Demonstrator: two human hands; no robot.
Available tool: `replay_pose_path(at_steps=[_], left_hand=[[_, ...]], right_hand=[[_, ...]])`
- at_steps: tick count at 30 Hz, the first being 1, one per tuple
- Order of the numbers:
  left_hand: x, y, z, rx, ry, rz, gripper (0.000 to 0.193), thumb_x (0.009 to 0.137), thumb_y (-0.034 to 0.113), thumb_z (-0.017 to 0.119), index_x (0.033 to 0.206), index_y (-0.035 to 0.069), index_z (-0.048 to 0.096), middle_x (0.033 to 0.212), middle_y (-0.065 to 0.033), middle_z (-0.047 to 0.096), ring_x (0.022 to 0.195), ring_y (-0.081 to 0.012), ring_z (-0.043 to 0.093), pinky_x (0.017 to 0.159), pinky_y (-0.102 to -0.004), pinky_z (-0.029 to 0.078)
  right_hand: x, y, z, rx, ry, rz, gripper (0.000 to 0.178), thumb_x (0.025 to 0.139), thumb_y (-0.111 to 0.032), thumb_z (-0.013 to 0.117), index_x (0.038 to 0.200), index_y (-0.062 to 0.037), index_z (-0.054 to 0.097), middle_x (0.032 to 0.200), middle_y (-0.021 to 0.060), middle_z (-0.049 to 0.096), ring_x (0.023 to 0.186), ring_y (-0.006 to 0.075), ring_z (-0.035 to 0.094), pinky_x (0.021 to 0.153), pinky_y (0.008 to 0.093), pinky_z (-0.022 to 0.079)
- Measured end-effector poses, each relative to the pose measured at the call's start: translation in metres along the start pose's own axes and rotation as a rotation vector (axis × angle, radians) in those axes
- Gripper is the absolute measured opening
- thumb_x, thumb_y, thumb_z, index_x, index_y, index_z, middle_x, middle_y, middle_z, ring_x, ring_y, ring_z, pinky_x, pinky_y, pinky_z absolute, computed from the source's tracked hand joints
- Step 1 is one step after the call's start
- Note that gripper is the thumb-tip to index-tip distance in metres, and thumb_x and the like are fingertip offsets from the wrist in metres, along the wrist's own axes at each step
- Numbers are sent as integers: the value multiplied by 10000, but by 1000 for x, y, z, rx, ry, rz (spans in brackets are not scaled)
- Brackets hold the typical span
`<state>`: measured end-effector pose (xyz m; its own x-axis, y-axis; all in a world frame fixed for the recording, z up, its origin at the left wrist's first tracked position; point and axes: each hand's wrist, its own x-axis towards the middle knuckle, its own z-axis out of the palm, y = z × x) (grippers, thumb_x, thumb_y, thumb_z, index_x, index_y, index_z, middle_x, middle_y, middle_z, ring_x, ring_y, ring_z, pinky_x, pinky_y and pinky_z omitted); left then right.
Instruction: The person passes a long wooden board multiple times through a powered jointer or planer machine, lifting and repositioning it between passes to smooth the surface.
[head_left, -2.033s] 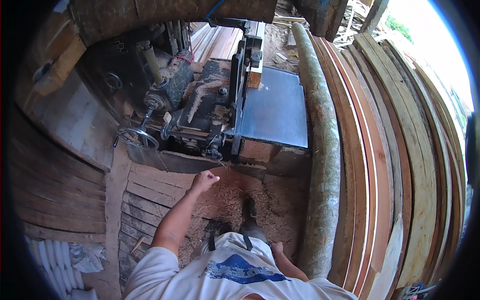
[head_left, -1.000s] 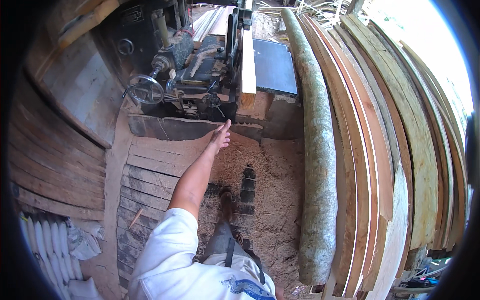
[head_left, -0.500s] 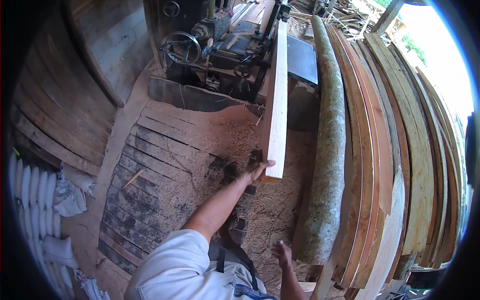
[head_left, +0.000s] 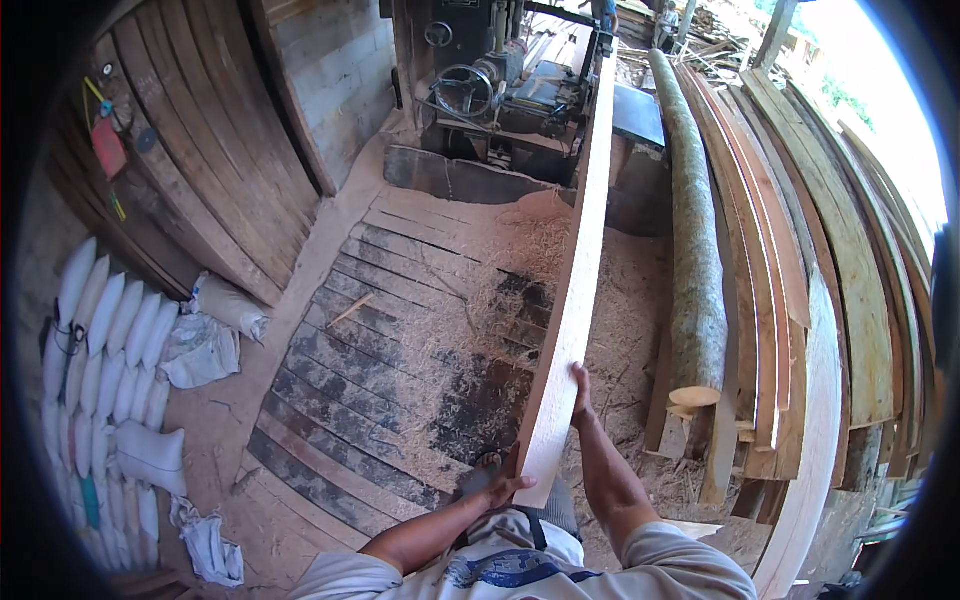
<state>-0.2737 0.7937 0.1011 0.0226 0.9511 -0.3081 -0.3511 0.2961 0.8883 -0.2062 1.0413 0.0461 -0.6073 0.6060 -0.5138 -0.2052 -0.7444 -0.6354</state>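
A long, pale, squared wooden beam (head_left: 583, 270) runs from close to my body up to a dark sawing machine (head_left: 548, 92) at the far side. My left hand (head_left: 508, 486) grips the beam's near end from the left, thumb on the top face and fingers hidden beneath. Farther along, my right hand (head_left: 582, 396) holds the beam's right side with the thumb up at its edge; its other fingers are mostly hidden. The machine carries a handwheel (head_left: 463, 91) on its left.
On the right lie a round log (head_left: 694, 250) and several stacked planks (head_left: 820, 230). Filled white sacks (head_left: 125, 320) are piled at left, near leaning boards (head_left: 200, 130). Sawdust covers the slatted floor (head_left: 370, 300). Part of a person (head_left: 606, 12) shows beyond the machine.
The beam has come nearer to me, out from the machine. My right hand has risen from beside me onto the beam's right side. My left hand stays at the near end.
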Motion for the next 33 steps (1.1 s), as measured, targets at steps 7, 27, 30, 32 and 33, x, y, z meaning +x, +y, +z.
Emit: replay_pose_path(at_steps=[7, 27, 30, 32, 33], left_hand=[[-127, -178, 61, -181, 56, -85, 983, 812, 586, 580, 1484, 95, 57, 1504, -95, 179, 1342, -218, 269, 1076, -341, 272], [-614, -354, 132, -803, 172, -449, 683, 918, 631, 257, 1303, 110, 473, 1074, -82, 604, 926, -204, 607, 783, -366, 517], [-691, -399, 138, -763, 225, -416, 659, 924, 619, 273, 1306, 120, 471, 1078, -78, 603, 923, -207, 608, 785, -367, 515], [-736, -420, 148, -720, 150, -387, 771, 876, 702, 283, 1316, 98, 468, 1150, -112, 596, 987, -268, 610, 837, -404, 509], [-756, -417, 151, -719, 150, -386, 771, 876, 702, 283, 1316, 98, 468, 1150, -112, 596, 987, -268, 610, 837, -404, 509]], right_hand=[[-169, 106, -40, -9, 44, -33, 772, 722, -612, 597, 1235, -43, 500, 1060, 140, 610, 907, 257, 598, 810, 380, 484], [-552, 458, 35, -85, 43, 28, 711, 782, -614, 543, 1207, -45, 510, 1007, 128, 600, 899, 238, 582, 812, 360, 464], [-606, 483, 67, -120, 48, -70, 746, 788, -638, 525, 1236, -43, 485, 1036, 128, 581, 930, 226, 562, 811, 358, 456], [-610, 498, 60, -38, -4, -110, 713, 800, -627, 526, 1209, -45, 495, 995, 117, 583, 886, 217, 569, 780, 351, 465], [-617, 500, 65, -15, 3, -102, 667, 804, -609, 535, 1163, -47, 514, 936, 101, 583, 820, 204, 574, 727, 344, 474]])
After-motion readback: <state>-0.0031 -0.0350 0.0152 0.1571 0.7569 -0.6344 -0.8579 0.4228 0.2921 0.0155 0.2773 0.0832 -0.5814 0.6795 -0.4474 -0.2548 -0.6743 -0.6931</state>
